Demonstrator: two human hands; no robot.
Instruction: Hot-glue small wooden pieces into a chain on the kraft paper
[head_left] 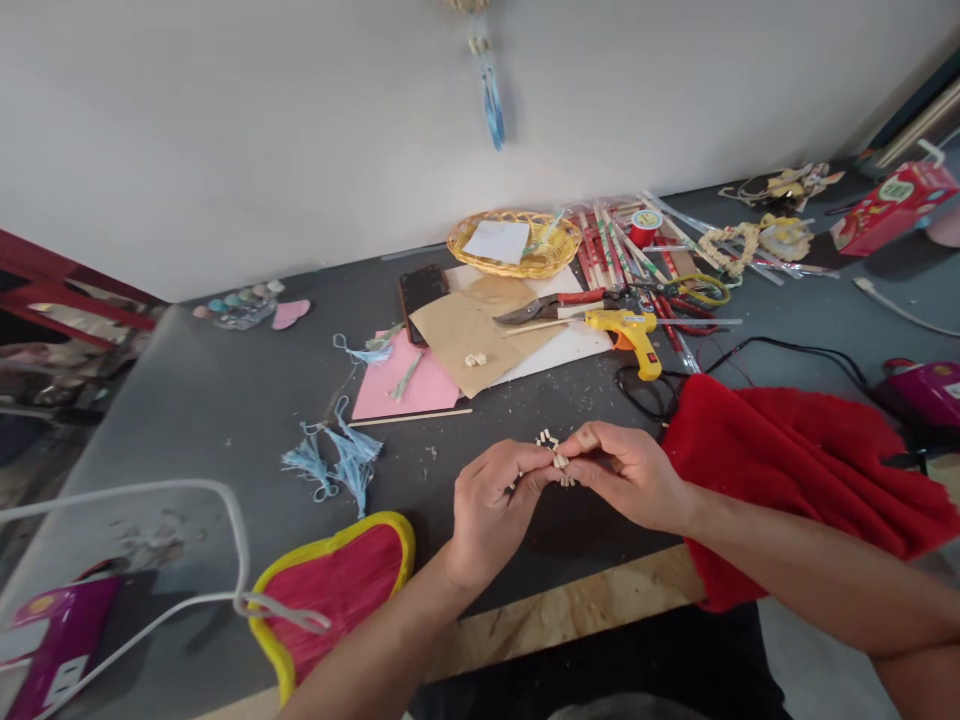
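Forearms [382,640] nearest; pale stick-piece cluster [561,461] is pinched by L hand [491,498] & R hand [634,478]; may be pulled apart if tugged unevenly.

The grey table [247,400] bears tassels [352,455], possibly shavings [161,540].

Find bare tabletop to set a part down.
Largest: the tabletop left of the blue tassels, between the small pink scrap and the scattered bits. Smaller: between that scrap and the phone. Crowded: around the basket, wrapped sticks and glue gun.
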